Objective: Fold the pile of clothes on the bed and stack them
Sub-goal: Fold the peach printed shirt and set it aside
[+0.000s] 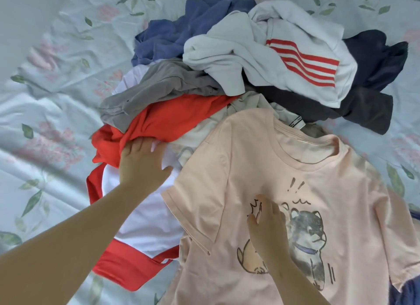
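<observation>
**A:** The pink T-shirt (341, 191) is spread face up on the bed (45, 100), dog print showing. Its collar (306, 154) points away from the person and its hem runs off the bottom of the view.

**B:** The right hand (268, 227) lies flat on that print, fingers straight, pressing down and gripping nothing.

**A:** The left hand (142, 164) is off the shirt altogether. It's on the red-and-white top (145, 218) just beside it, fingers spread and fairly straight against the red fold. To me that's a push, not a grab.

**B:** The rest of the pile (250, 61) sits crumpled beyond the collar.

**A:** The shirt's long axis runs collar to hem, towards the person, so I'd judge the first fold goes sideways across it.

**B:** The sleeve (193, 204) on that side lies between the two hands, cuff nearer the left.

**A:** Then the left hand looks best placed to take it, once it's off the red-and-white top.
</observation>
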The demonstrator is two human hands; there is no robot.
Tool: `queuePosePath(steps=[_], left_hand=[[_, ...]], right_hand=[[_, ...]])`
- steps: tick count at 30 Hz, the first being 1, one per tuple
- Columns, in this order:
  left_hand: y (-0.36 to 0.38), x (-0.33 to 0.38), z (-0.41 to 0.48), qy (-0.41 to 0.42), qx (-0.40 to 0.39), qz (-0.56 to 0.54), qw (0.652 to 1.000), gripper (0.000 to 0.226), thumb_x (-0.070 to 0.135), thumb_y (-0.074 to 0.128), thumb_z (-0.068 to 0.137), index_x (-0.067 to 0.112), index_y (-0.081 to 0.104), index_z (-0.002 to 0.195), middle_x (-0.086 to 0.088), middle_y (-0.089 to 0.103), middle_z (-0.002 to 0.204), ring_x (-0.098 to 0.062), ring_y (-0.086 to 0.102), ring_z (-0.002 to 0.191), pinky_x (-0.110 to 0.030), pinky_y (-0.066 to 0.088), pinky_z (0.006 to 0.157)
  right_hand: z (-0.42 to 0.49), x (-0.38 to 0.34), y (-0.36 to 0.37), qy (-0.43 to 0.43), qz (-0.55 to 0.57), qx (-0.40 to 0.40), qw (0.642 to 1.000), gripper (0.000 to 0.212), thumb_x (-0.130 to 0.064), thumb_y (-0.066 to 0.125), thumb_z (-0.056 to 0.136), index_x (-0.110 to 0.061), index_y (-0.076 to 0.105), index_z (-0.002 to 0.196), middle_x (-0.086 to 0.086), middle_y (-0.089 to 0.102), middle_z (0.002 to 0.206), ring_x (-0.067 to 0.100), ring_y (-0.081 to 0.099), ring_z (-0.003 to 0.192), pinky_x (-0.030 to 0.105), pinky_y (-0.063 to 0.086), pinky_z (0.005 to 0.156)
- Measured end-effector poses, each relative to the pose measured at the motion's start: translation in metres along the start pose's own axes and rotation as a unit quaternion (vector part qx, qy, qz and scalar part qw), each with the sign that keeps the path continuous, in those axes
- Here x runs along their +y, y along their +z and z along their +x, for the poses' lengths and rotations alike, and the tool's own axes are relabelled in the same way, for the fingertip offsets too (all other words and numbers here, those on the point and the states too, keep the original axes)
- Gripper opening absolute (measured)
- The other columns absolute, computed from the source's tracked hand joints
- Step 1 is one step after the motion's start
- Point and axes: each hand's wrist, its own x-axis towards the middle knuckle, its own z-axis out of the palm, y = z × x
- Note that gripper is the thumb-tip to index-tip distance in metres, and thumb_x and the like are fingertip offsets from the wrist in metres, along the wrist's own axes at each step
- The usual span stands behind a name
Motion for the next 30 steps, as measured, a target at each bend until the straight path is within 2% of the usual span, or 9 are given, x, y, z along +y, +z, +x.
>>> queuePosePath(steps=[3,6,11,14,17,23,25,27,30], left_hand=[[0.0,0.029,-0.01,0.002,-0.011,-0.073,0.997,0.041,0.027,0.086,0.053,0.008,0.067,0.085,-0.016,0.061,0.079,-0.037,0.059,0.078,-0.043,0.047,0.066],[0.015,0.046,-0.021,-0.04,-0.083,-0.11,0.99,0.034,0.03,0.079,0.068,0.009,0.066,0.091,-0.014,0.06,0.087,-0.036,0.054,0.088,-0.04,0.042,0.072],[0.015,0.048,-0.019,-0.069,-0.122,-0.118,0.983,0.027,0.035,0.056,0.089,0.01,0.059,0.1,-0.008,0.056,0.102,-0.03,0.047,0.105,-0.034,0.037,0.082],[-0.002,0.04,-0.015,-0.116,-0.132,-0.258,0.95,0.016,0.027,0.049,0.094,0.012,0.044,0.095,-0.007,0.053,0.078,-0.029,0.051,0.081,-0.032,0.034,0.066],[-0.026,0.026,-0.013,-0.11,-0.11,-0.304,0.94,0.013,0.024,0.045,0.097,0.012,0.04,0.099,-0.011,0.051,0.074,-0.035,0.053,0.074,-0.033,0.031,0.061],[-0.065,0.005,-0.006,-0.031,-0.064,-0.155,0.985,0.034,0.038,0.056,0.09,0.009,0.047,0.104,-0.005,0.051,0.069,-0.034,0.058,0.077,-0.036,0.039,0.06],[-0.077,-0.001,0.004,-0.036,-0.133,-0.129,0.982,0.042,0.044,0.069,0.078,0.014,0.049,0.1,-0.003,0.054,0.081,-0.029,0.053,0.082,-0.035,0.041,0.067],[-0.087,-0.009,0.012,-0.009,-0.237,-0.051,0.97,0.042,0.045,0.076,0.069,0.016,0.05,0.085,0.001,0.052,0.079,-0.019,0.047,0.075,-0.029,0.035,0.062],[-0.094,-0.015,0.015,0.007,-0.294,0.004,0.956,0.035,0.047,0.065,0.063,0.013,0.06,0.072,-0.002,0.058,0.074,-0.017,0.051,0.069,-0.025,0.038,0.063]], right_hand=[[0.001,-0.003,0.002,0.013,0.0,0.001,1.0,0.046,-0.014,0.05,0.091,-0.021,0.04,0.135,-0.002,0.041,0.137,0.027,0.037,0.12,0.034,0.034,0.095],[0.001,-0.001,0.002,0.012,0.001,0.0,1.0,0.045,-0.015,0.05,0.091,-0.021,0.041,0.134,-0.002,0.042,0.137,0.027,0.037,0.12,0.034,0.034,0.094],[0.001,0.004,0.0,0.004,0.001,-0.005,1.0,0.043,-0.017,0.052,0.091,-0.022,0.041,0.133,-0.004,0.042,0.136,0.024,0.036,0.12,0.034,0.036,0.093],[-0.001,0.004,-0.003,0.005,0.02,-0.012,1.0,0.044,-0.016,0.051,0.091,-0.022,0.041,0.133,-0.003,0.043,0.135,0.024,0.036,0.121,0.035,0.036,0.093],[-0.001,0.005,-0.009,0.004,0.049,-0.023,0.999,0.042,-0.014,0.05,0.091,-0.019,0.043,0.132,0.0,0.047,0.131,0.024,0.041,0.12,0.036,0.038,0.094],[-0.007,0.007,-0.022,0.027,0.089,-0.049,0.994,0.037,-0.017,0.047,0.092,-0.022,0.044,0.129,0.001,0.05,0.128,0.022,0.05,0.109,0.037,0.042,0.093],[-0.01,0.007,-0.025,0.031,0.098,-0.052,0.993,0.036,-0.018,0.046,0.092,-0.025,0.044,0.128,-0.001,0.049,0.128,0.02,0.052,0.105,0.036,0.043,0.091],[-0.011,0.007,-0.028,0.032,0.102,-0.054,0.993,0.035,-0.018,0.046,0.092,-0.026,0.046,0.126,-0.002,0.05,0.129,0.019,0.052,0.104,0.037,0.043,0.092],[-0.013,0.007,-0.029,0.034,0.106,-0.061,0.992,0.033,-0.019,0.045,0.093,-0.025,0.047,0.125,-0.002,0.05,0.129,0.018,0.052,0.103,0.035,0.043,0.09]])
